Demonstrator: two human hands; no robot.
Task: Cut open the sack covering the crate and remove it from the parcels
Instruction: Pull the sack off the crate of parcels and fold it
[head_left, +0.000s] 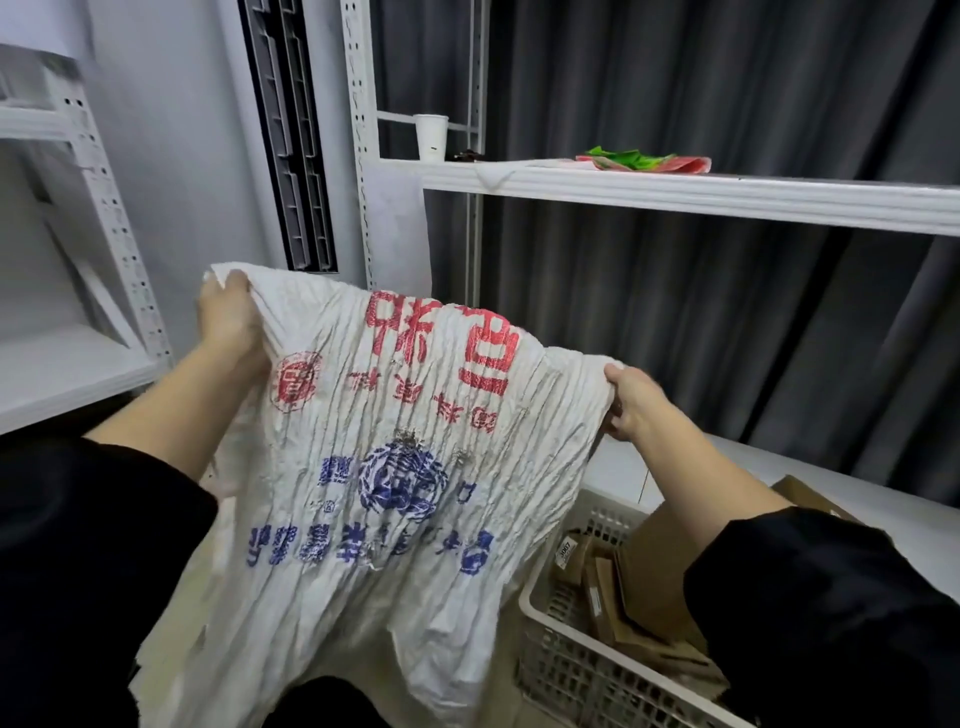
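Observation:
A crumpled white woven sack (395, 467) with red and blue print hangs spread out in front of me. My left hand (228, 322) grips its upper left corner and my right hand (631, 402) grips its upper right edge. Both hands hold it up in the air, clear of the crate. The white plastic crate (566, 660) stands at the lower right, partly behind my right sleeve. Brown cardboard parcels (623, 582) lie inside it, uncovered. No cutting tool is visible.
A white metal shelf (727, 195) runs across the upper right with a paper cup (431, 136) and a folded red and green bag (644, 161) on it. Another white rack (72, 364) stands on the left. Dark curtains hang behind.

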